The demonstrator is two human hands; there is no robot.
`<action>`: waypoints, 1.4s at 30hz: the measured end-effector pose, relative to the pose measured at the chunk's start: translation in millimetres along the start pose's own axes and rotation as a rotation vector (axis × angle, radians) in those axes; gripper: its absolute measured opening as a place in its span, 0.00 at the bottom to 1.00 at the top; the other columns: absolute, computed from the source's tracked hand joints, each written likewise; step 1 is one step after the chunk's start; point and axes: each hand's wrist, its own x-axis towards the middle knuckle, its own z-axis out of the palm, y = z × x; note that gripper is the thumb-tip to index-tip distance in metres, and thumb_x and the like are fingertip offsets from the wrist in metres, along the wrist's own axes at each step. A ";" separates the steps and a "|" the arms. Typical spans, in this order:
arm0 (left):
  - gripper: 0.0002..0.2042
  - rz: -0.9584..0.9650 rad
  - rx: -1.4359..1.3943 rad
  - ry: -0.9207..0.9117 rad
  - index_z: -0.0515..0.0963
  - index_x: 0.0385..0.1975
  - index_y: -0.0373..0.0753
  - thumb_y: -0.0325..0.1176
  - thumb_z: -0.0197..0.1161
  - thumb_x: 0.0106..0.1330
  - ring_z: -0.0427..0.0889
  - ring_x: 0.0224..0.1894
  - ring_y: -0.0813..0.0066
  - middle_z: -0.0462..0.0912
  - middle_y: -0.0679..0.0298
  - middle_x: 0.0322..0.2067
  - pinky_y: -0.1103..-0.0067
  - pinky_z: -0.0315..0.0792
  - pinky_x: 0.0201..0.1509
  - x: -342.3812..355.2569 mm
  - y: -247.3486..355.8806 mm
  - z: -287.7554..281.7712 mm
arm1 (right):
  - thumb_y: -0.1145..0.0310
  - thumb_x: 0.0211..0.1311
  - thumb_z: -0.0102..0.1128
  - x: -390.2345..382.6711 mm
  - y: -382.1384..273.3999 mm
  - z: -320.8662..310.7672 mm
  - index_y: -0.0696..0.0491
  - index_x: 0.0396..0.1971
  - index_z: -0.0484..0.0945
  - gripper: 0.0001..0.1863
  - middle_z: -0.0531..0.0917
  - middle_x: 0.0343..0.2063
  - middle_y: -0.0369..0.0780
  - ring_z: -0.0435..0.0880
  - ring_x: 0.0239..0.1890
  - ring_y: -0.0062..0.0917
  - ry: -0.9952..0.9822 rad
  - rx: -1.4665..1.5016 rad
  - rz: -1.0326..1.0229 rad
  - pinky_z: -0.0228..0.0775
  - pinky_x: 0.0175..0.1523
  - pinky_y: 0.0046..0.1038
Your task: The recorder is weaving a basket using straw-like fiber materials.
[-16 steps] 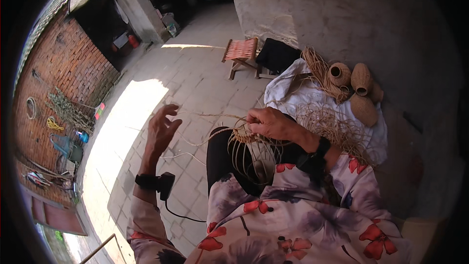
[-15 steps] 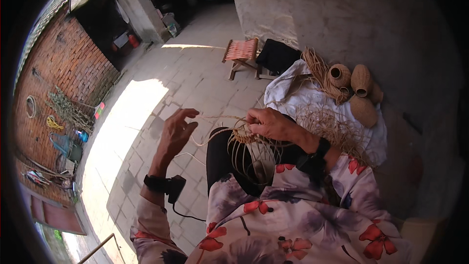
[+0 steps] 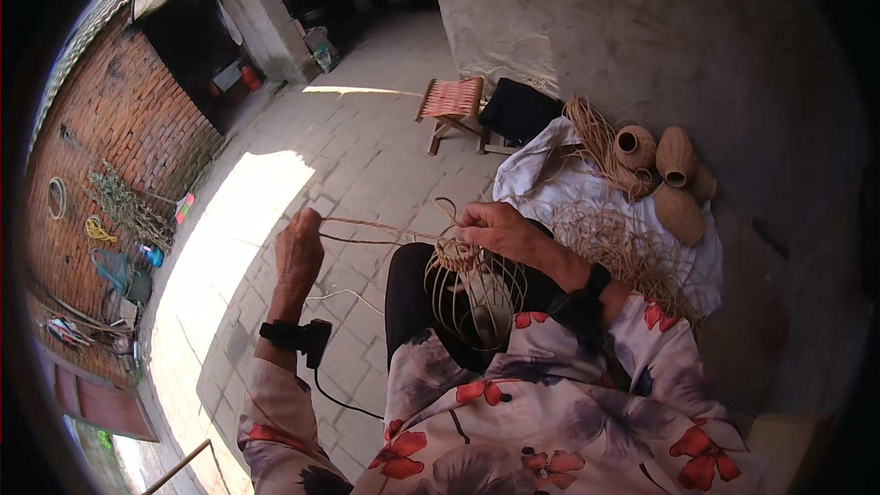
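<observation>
On my lap is an open, half-woven basket (image 3: pixel 460 255) of pale cord, with long thin spokes curving around a pale form (image 3: pixel 486 307) inside it. My left hand (image 3: pixel 299 243), out to the left, is closed on a cord (image 3: pixel 364 224) stretched across to the basket's top. My right hand (image 3: pixel 488 227) is closed at the top of the basket, pinching cord or weave there; its fingertips are partly hidden. A small loose loop of cord stands up just left of it. Black devices are strapped on both wrists.
A white cloth (image 3: pixel 683 280) at the right holds tangled cord (image 3: pixel 605 247) and several woven vessels (image 3: pixel 676 156). Beyond are a folding stool (image 3: pixel 451 96), a black pad (image 3: pixel 521 108) and a concrete wall (image 3: pixel 660 18). A brick wall (image 3: pixel 119 101) with hanging items borders the paved floor (image 3: pixel 357 174).
My left hand was open with fingers apart; now it is closed on the cord and drawn leftward, the cord straighter. A loop has risen by my right hand, which stays at the basket.
</observation>
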 end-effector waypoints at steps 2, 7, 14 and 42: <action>0.05 -0.261 0.296 0.032 0.71 0.29 0.35 0.24 0.49 0.65 0.81 0.33 0.47 0.80 0.49 0.30 0.59 0.72 0.34 -25.0 -76.8 -41.8 | 0.69 0.63 0.61 -0.9 0.6 -1.6 0.59 0.34 0.77 0.08 0.80 0.25 0.32 0.74 0.29 0.12 -0.013 0.050 0.000 0.68 0.36 0.20; 0.12 -0.666 0.537 -0.090 0.74 0.41 0.42 0.27 0.62 0.57 0.83 0.39 0.50 0.80 0.55 0.37 0.62 0.75 0.38 -95.1 -137.0 -94.7 | 0.71 0.58 0.62 -5.8 0.0 0.1 0.60 0.30 0.78 0.08 0.80 0.23 0.34 0.76 0.28 0.14 0.128 0.086 -0.077 0.70 0.34 0.22; 0.09 0.030 -0.365 -0.123 0.80 0.36 0.39 0.27 0.67 0.55 0.78 0.39 0.58 0.81 0.61 0.34 0.67 0.68 0.46 -51.7 81.7 -8.9 | 0.73 0.58 0.62 -36.7 -10.7 10.7 0.60 0.30 0.76 0.06 0.79 0.23 0.35 0.76 0.28 0.14 0.280 0.120 -0.131 0.71 0.35 0.22; 0.07 0.034 -0.431 -0.243 0.81 0.31 0.41 0.34 0.61 0.53 0.80 0.31 0.59 0.83 0.58 0.27 0.68 0.64 0.46 -6.9 200.8 32.7 | 0.74 0.55 0.64 -74.4 9.7 48.5 0.57 0.29 0.74 0.07 0.81 0.24 0.43 0.83 0.25 0.32 0.505 -0.058 -0.129 0.73 0.31 0.31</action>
